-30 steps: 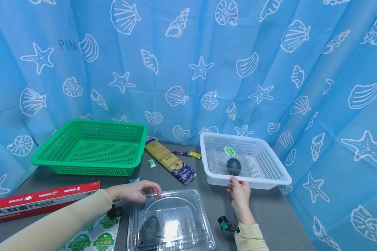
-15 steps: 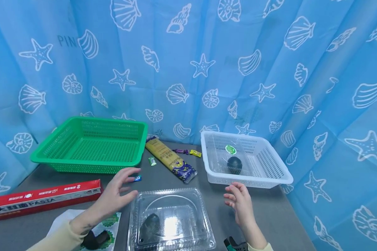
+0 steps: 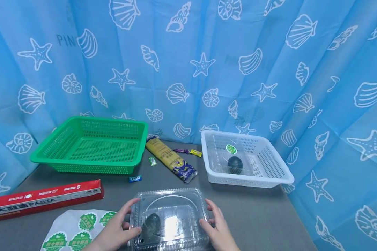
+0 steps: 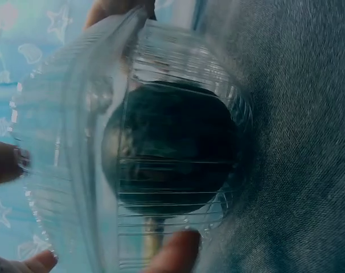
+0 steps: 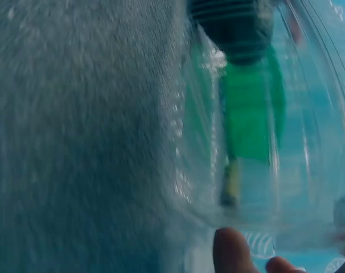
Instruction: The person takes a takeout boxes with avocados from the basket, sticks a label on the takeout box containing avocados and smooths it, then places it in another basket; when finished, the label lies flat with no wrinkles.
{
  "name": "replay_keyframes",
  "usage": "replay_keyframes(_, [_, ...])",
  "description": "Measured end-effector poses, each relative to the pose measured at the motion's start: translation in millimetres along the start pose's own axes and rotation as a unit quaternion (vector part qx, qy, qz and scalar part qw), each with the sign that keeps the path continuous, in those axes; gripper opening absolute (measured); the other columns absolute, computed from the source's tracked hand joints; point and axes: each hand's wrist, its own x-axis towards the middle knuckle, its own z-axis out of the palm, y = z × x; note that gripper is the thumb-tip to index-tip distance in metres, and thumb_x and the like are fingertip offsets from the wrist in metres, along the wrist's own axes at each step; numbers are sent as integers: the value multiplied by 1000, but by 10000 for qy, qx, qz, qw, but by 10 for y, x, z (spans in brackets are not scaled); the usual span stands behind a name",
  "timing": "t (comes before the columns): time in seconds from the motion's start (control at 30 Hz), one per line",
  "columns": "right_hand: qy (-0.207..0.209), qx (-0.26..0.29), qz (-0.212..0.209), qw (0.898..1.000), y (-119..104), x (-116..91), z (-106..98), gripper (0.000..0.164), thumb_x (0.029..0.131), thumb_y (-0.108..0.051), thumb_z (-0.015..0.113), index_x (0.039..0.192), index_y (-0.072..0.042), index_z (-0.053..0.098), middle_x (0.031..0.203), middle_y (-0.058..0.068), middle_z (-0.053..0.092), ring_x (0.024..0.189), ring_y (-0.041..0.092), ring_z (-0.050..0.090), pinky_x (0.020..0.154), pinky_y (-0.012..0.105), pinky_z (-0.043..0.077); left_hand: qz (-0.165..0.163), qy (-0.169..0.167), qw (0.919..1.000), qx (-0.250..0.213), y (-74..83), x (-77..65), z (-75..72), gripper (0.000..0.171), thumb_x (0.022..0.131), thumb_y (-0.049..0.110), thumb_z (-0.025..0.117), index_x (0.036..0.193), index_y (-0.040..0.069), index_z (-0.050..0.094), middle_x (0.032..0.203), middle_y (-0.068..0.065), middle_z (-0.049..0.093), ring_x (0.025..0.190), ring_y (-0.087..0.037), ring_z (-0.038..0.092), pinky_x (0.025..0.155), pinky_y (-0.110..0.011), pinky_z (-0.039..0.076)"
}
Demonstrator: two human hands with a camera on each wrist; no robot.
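Note:
A lidded clear plastic container (image 3: pixel 176 216) sits at the table's front. Inside, toward its left, lies a dark green, avocado-like fruit (image 3: pixel 152 223), large in the left wrist view (image 4: pixel 172 148). My left hand (image 3: pixel 117 226) holds the container's left side, thumb on the near part and fingers along the edge. My right hand (image 3: pixel 218 226) grips its right side, thumb over the lid edge. In the right wrist view, fingertips (image 5: pixel 232 250) show by the clear wall. A sheet of green round stickers (image 3: pixel 78 228) lies beside my left hand.
Behind left stands a green basket (image 3: pixel 91 164); at right a white basket (image 3: pixel 251 180) holds another clear container with a green sticker (image 3: pixel 231 149) and dark fruit (image 3: pixel 235 163). A red pasta box (image 3: pixel 47 198), yellow noodle packet (image 3: pixel 169 157) and several candies, including a blue one (image 3: pixel 135 179), lie around.
My left hand has swung away from the container's far edge and come back to its left side. My right hand has drawn back from the white basket to the container's right side.

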Motion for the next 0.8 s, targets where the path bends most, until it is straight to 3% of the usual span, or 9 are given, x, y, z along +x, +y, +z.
replay_keyframes(0.17, [-77, 253, 269, 9993, -5, 39, 75, 60, 82, -15, 52, 136, -16, 24, 123, 26, 31, 69, 18, 54, 44, 32, 46, -77, 58, 9998, 172, 4, 145, -10, 74, 73, 12, 62, 134, 22, 22, 125, -28, 23, 56, -18, 51, 45, -30, 46])
replay_keyframes(0.3, [195, 313, 249, 9990, -12, 110, 107, 61, 79, -11, 50, 135, -18, 26, 120, 25, 35, 62, 17, 51, 36, 32, 44, 199, 187, 9992, 288, 23, 292, -37, 74, 69, 2, 57, 133, 21, 24, 129, -32, 19, 46, -14, 45, 37, -25, 40])
replay_keyframes(0.47, [516, 441, 299, 9972, 2, 251, 128, 61, 78, -8, 49, 133, -21, 29, 112, 21, 38, 56, 15, 46, 35, 34, 44, 505, 202, 9978, 387, 45, 501, -79, 73, 71, 0, 53, 133, 23, 23, 130, -30, 19, 42, -10, 38, 35, -22, 35])
replay_keyframes(0.6, [694, 493, 374, 9957, 6, 371, 144, 60, 77, -8, 48, 133, -21, 30, 108, 18, 40, 53, 14, 43, 35, 29, 42, 554, 325, 9964, 552, 51, 661, -123, 72, 70, 3, 53, 132, 27, 25, 130, -24, 21, 47, -14, 40, 36, -23, 36])
replay_keyframes(0.8, [793, 544, 339, 9948, 12, 487, 164, 60, 77, -7, 47, 133, -21, 29, 105, 18, 41, 50, 14, 42, 35, 24, 38, 651, 474, 9934, 819, 50, 823, -176, 71, 69, 6, 54, 131, 27, 27, 132, -19, 23, 76, -23, 47, 55, -31, 39])
